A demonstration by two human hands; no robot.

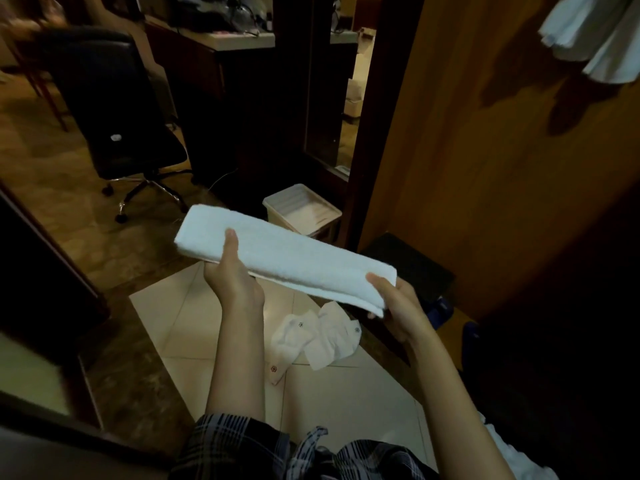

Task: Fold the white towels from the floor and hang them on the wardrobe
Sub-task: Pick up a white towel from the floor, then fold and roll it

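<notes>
In front of the body, above the pale floor tiles, both hands are holding one folded towel clear of the floor. The left hand is gripping the towel near its left end, with the thumb lying on top and the fingers curled underneath. The right hand is pinching the right end, with the thumb on the upper face and the other fingers wrapping under the folded edge. The towel is lying as a long, flat band, sloping down from the upper left toward the lower right, with its layered edge facing the person. Directly below it, a crumpled white cloth with small printed marks is lying on the tiles, apart from both hands. Beyond the towel, a white bin is standing on the floor just beside the dark frame of a mirror. To the right of the mirror, the wardrobe is showing a brown wooden panel, and white towels are hanging at its upper right corner. To the left, a black office chair is standing on its wheeled base near a desk. At the bottom edge, plaid clothing is covering the person's lap.
</notes>
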